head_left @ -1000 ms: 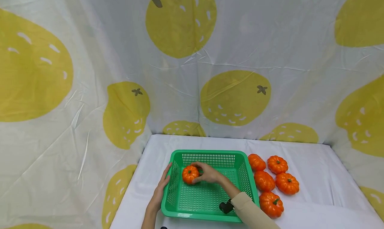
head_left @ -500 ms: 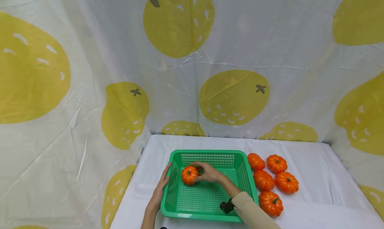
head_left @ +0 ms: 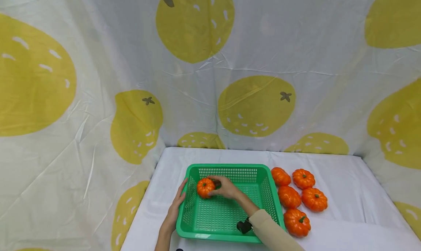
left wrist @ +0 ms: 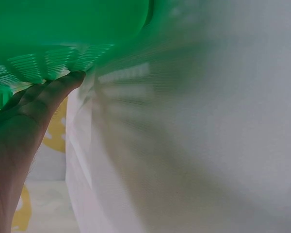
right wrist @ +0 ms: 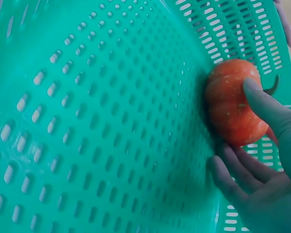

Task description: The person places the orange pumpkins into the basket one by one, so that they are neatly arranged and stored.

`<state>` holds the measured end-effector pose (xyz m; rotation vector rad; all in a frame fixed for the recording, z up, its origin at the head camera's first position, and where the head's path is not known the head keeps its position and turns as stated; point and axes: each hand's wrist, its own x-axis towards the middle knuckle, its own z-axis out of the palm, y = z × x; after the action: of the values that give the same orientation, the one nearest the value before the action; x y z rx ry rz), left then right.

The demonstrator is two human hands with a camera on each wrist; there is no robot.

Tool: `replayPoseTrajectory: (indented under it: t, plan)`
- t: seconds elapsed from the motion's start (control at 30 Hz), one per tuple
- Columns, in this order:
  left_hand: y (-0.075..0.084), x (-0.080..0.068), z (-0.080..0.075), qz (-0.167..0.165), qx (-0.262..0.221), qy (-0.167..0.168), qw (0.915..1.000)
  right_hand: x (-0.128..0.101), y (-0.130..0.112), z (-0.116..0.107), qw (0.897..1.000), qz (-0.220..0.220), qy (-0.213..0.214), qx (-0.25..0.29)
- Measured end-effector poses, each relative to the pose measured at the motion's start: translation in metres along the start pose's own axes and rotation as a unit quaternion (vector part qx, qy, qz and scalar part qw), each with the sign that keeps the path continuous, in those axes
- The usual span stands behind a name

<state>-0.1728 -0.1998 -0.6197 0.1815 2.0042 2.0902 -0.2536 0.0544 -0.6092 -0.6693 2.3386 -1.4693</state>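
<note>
Right hand: right hand reaches into the green basket and grasps the small orange pumpkin, thumb and fingers curled round its side.
Pumpkin: inside the basket at its far left corner, on the perforated floor and close against the left wall, green stem up.
Left hand: left hand lies flat along the outside of the basket's left wall, fingers straight, gripping nothing.
Basket: stands on the white cloth-covered table, near its left edge.
Head view only: five more orange pumpkins lie in a cluster on the cloth just right of the basket, outside it; a beige sleeve covers the right forearm; a white curtain with big yellow fruit prints hangs behind and to both sides.
Right wrist view only: shows the grip close up, thumb laid over the top of the pumpkin near the stem, fingers under its lower side, the fruit pressed against the basket's slotted wall.
Left wrist view only: fingertips touch the underside of the basket rim from outside; the rest is blurred white cloth.
</note>
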Motion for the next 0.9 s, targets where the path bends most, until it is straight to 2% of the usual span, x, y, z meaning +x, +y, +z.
replayPoseTrajectory:
  t: [0.37, 0.9]
  plan:
    - [-0.0002, -0.0011, 0.0003, -0.003, 0.003, -0.003, 1.0000, 0.0024, 0.0008, 0.0048, 1.000, -0.002, -0.009, -0.001]
    - [0.0004, -0.0003, -0.0004, -0.005, 0.000, 0.001, 1.0000, 0.0007, -0.0002, -0.0044, 1.000, -0.012, -0.010, -0.003]
